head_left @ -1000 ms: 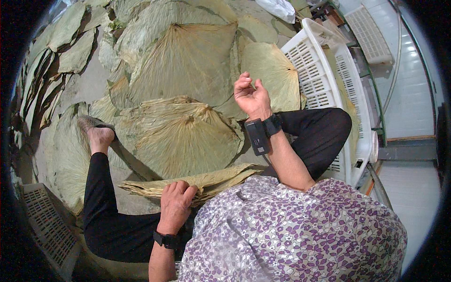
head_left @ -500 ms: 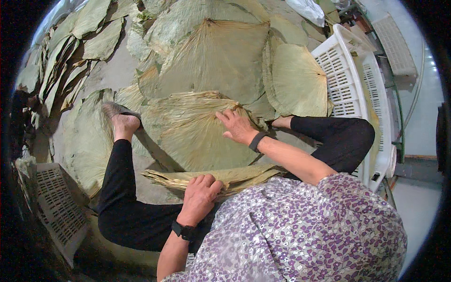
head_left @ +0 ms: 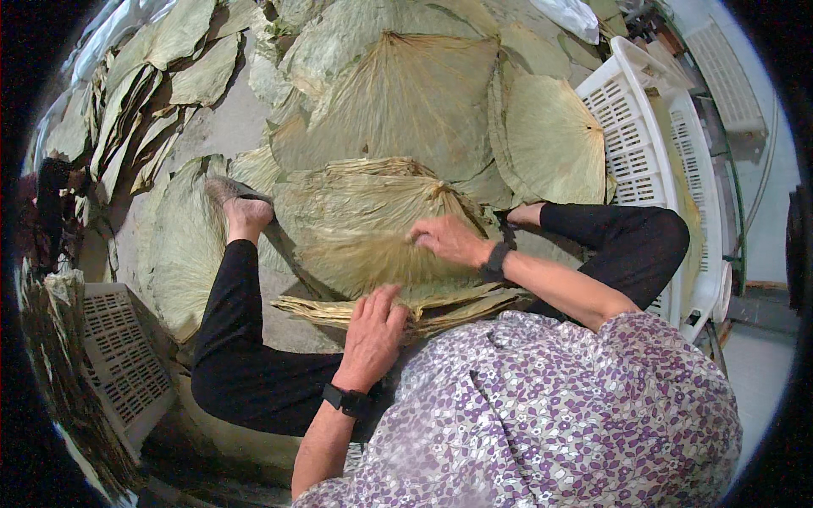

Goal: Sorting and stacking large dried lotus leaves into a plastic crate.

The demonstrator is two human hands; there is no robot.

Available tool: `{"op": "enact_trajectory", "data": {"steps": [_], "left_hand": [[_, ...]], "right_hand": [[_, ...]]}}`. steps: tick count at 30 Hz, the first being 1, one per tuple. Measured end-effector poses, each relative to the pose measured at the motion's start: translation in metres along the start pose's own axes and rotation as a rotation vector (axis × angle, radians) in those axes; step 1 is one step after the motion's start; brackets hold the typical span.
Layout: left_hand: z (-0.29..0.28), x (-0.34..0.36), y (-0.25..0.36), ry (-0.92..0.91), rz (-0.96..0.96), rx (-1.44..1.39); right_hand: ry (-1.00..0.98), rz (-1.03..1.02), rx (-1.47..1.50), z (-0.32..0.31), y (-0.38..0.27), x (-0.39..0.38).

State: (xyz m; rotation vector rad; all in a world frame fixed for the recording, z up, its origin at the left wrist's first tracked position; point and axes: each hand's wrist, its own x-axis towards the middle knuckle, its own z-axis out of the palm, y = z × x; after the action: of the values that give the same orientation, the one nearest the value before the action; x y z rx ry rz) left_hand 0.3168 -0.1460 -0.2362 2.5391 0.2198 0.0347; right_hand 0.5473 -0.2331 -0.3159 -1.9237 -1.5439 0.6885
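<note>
A stack of large dried lotus leaves [head_left: 356, 241], yellow-green and ribbed, lies on the floor between my legs. Over its right part is my right hand [head_left: 453, 241], with bent fingers smeared by motion; whether they grip a leaf is not clear. Close to my lap rests a folded bundle of dried leaves [head_left: 318, 311], its layered edges showing at the left end. My left hand [head_left: 373, 334] lies over this bundle, fingers stretched forward and a little apart, the tips slightly blurred.
More broad dried leaves [head_left: 406, 110] cover the floor ahead. Curled leaf piles [head_left: 127, 110] lie at far left. A white slatted crate [head_left: 631, 127] stands beyond my right leg, a grey one [head_left: 127, 364] at lower left. A white bag [head_left: 567, 17] lies at the back.
My right hand has drawn back toward me from the stack's upper right, its fingers now more bent. My left hand's fingers have straightened forward across the bundle. The whole view has shifted slightly.
</note>
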Motion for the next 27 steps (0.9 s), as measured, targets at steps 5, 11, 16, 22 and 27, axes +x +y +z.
{"op": "enact_trajectory", "data": {"steps": [5,11,16,22,27], "left_hand": [[-0.001,0.002,0.002,0.078,-0.012,0.063],[-0.002,-0.003,0.0,-0.093,-0.01,0.054],[-0.001,-0.001,-0.002,-0.041,-0.072,-0.016],[0.002,0.001,-0.006,0.069,-0.034,-0.029],[-0.002,0.003,-0.004,0.092,-0.043,-0.08]], "right_hand": [[-0.168,-0.032,0.178,-0.011,-0.065,-0.03],[0.25,0.079,-0.015,-0.02,0.001,0.001],[-0.195,0.195,0.375,-0.044,-0.028,0.006],[-0.47,0.237,0.732,-0.04,-0.058,-0.016],[-0.574,0.356,0.848,-0.033,-0.07,-0.016]]}}
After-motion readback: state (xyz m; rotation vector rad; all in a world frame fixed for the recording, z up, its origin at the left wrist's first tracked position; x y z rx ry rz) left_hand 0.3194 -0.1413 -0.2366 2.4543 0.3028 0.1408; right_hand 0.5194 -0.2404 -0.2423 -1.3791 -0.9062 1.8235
